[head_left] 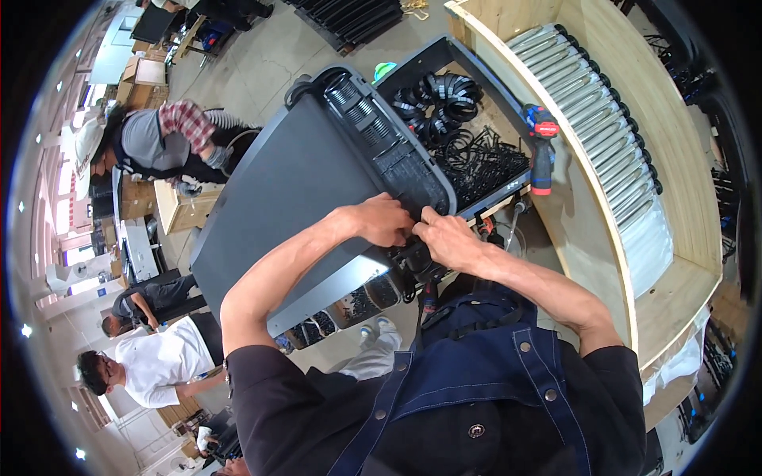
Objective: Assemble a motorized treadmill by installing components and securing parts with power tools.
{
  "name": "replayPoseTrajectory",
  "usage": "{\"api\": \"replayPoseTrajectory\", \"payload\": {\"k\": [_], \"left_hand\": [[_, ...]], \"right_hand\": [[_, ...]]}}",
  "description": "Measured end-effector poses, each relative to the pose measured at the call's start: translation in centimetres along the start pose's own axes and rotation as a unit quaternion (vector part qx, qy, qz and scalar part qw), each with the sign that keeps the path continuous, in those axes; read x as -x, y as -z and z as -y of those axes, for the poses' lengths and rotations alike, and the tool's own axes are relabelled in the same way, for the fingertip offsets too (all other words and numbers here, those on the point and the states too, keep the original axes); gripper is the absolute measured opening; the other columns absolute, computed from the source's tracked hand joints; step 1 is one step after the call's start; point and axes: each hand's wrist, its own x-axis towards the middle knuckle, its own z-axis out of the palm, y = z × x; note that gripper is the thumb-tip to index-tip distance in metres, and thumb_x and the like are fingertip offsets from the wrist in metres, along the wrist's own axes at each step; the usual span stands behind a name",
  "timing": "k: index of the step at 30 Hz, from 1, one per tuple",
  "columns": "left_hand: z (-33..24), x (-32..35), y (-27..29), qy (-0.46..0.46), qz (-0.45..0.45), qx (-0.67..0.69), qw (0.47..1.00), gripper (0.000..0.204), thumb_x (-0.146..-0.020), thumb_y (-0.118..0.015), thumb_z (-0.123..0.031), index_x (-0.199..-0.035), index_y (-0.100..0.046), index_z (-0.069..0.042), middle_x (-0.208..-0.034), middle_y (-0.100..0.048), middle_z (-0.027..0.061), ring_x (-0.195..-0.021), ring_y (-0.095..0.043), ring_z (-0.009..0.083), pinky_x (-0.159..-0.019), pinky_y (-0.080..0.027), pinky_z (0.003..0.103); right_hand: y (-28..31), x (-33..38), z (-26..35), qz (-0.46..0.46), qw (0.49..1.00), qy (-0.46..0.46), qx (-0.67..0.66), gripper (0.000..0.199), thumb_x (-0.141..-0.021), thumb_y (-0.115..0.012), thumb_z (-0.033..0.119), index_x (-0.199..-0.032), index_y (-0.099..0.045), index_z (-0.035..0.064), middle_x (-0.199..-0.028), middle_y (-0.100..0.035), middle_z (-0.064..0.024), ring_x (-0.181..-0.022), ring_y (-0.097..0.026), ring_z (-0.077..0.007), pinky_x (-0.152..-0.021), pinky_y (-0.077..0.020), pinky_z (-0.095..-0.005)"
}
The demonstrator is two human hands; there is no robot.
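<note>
My left hand (384, 220) and my right hand (448, 240) meet at the near end of a long black plastic shell (442, 190) with a rounded rim. The fingers of both are bent and pinched close together over a small dark part, too hidden to name. Inside the shell lie ribbed, spring-like pieces. The shell rests along the edge of a wide dark grey panel (298, 186), and my left forearm reaches across that panel. Just beyond my right hand stands a dark tray (496, 190) with coiled black rings (456, 97) and a heap of thin black pieces (480, 159).
A red and blue cordless driver (542, 151) sits at the tray's right edge. To the right is a wooden crate (583, 178) with a row of metal tubes (571, 95). Clear bins (357, 308) with small parts hang below the panel. Other people work at the left.
</note>
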Motion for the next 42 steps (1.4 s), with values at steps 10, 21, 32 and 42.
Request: {"api": "replayPoseTrajectory", "payload": {"k": [10, 21, 32, 42], "left_hand": [[-0.1, 0.4, 0.1, 0.015, -0.025, 0.004, 1.000, 0.022, -0.087, -0.068, -0.029, -0.101, -0.075, -0.013, -0.098, -0.072, 0.0071, -0.107, -0.062, 0.0294, -0.097, -0.040, 0.045], [-0.6, 0.9, -0.2, 0.048, -0.016, 0.042, 0.998, 0.016, -0.086, -0.070, -0.026, -0.094, -0.075, -0.013, -0.092, -0.072, 0.0041, -0.099, -0.064, 0.0253, -0.094, -0.037, 0.041], [0.3, 0.2, 0.4, 0.031, -0.013, 0.030, 0.999, 0.021, -0.087, -0.067, -0.027, -0.101, -0.077, -0.014, -0.097, -0.074, 0.0073, -0.105, -0.063, 0.0271, -0.098, -0.040, 0.041], [0.6, -0.6, 0.2, -0.002, -0.026, -0.004, 1.000, 0.021, -0.082, -0.063, -0.026, -0.093, -0.074, -0.013, -0.092, -0.072, 0.0128, -0.104, -0.065, 0.0314, -0.094, -0.042, 0.046]], "right_hand": [[6.4, 4.8, -19.6, -0.509, 0.797, -0.324, 0.032, 0.066, -0.078, -0.085, 0.030, -0.126, -0.057, -0.0053, -0.112, -0.062, -0.0191, -0.106, -0.061, -0.0360, -0.095, -0.0470, -0.0464], [8.4, 8.0, -16.2, -0.470, 0.820, -0.221, -0.241, 0.039, -0.085, -0.077, 0.007, -0.121, -0.064, 0.0043, -0.103, -0.067, -0.0017, -0.092, -0.063, -0.0155, -0.086, -0.0514, -0.0325], [8.1, 13.7, -12.2, -0.041, 0.767, -0.311, -0.559, 0.057, -0.073, -0.086, -0.001, -0.125, -0.064, 0.0056, -0.103, -0.075, -0.0082, -0.086, -0.072, -0.0169, -0.076, -0.0619, -0.0330], [6.3, 13.9, -15.8, 0.008, 0.857, -0.322, -0.401, 0.034, -0.072, -0.089, 0.017, -0.101, -0.074, 0.0078, -0.087, -0.071, -0.0014, -0.075, -0.066, -0.0140, -0.065, -0.0543, -0.0313]]}}
